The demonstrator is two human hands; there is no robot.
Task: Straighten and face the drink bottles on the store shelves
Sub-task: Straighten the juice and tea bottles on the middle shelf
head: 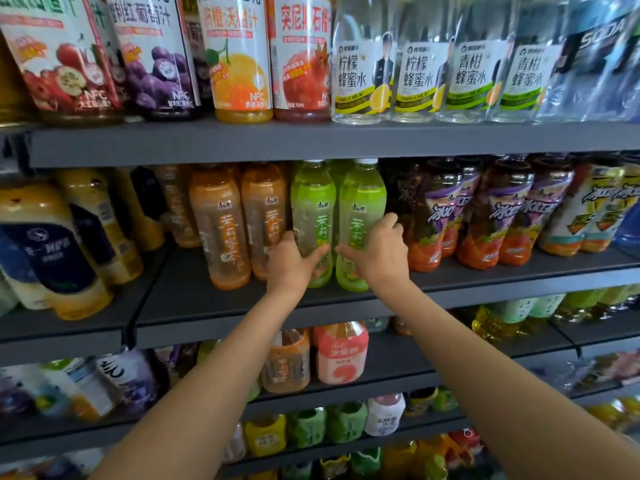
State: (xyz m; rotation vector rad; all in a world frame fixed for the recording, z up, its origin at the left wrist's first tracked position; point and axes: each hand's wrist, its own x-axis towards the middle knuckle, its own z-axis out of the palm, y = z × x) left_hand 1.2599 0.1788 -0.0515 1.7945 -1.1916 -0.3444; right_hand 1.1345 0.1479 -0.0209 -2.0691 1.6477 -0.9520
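Each hand (291, 261) (377, 251) grips a smooth, waisted, seemingly plastic green bottle (311, 206) (362, 206)

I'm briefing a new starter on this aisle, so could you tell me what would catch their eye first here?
Two hands meet at the centre of the middle shelf: the left hand grips the left pale green plastic tea bottle and the right hand grips the right pale green plastic tea bottle. Above them, tall clear lemon-honey water bottles line the dark grey top shelf.
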